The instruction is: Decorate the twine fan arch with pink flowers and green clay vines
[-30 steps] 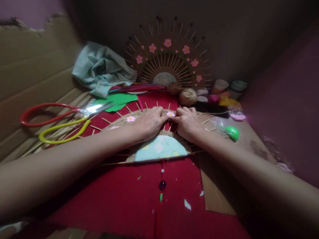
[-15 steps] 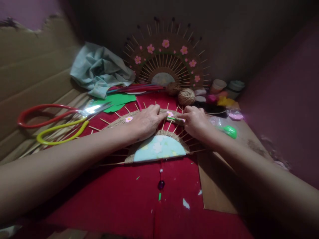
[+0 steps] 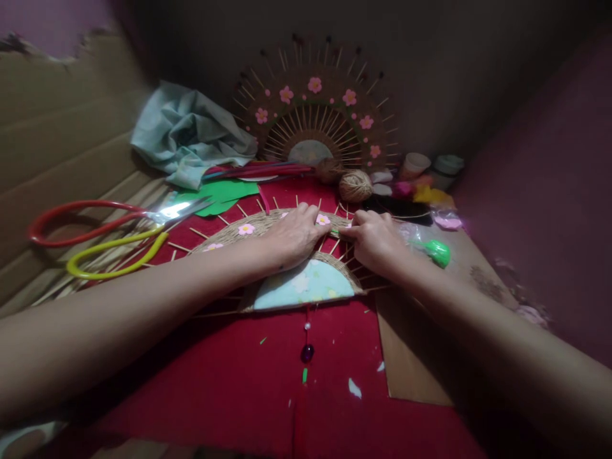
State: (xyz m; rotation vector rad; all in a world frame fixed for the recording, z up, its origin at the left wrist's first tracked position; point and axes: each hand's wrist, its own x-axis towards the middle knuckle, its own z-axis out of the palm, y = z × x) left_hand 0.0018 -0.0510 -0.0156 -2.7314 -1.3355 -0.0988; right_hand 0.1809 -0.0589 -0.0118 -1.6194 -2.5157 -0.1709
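Observation:
A half-round fan of thin sticks lies on the red cloth, with a woven twine band carrying pink flowers and a pale blue floral half-disc at its base. My left hand rests on the band with its fingers curled, the fingertips pressing a thin green strip beside a pink flower. Closed too, my right hand has its fingertips on the strip's right part, close to the left fingers. Much of the strip is hidden under my fingers. A beaded tassel hangs from the half-disc.
Scissors with red and yellow handles lie left, by green sheets and a crumpled light blue cloth. Behind stand a finished-looking flowered fan and twine balls. A bright green lump in plastic is at right, near cardboard.
My left hand has slid slightly right along the band, covering more of the green strip and coming nearer the right fingertips. The whole view has shifted a little.

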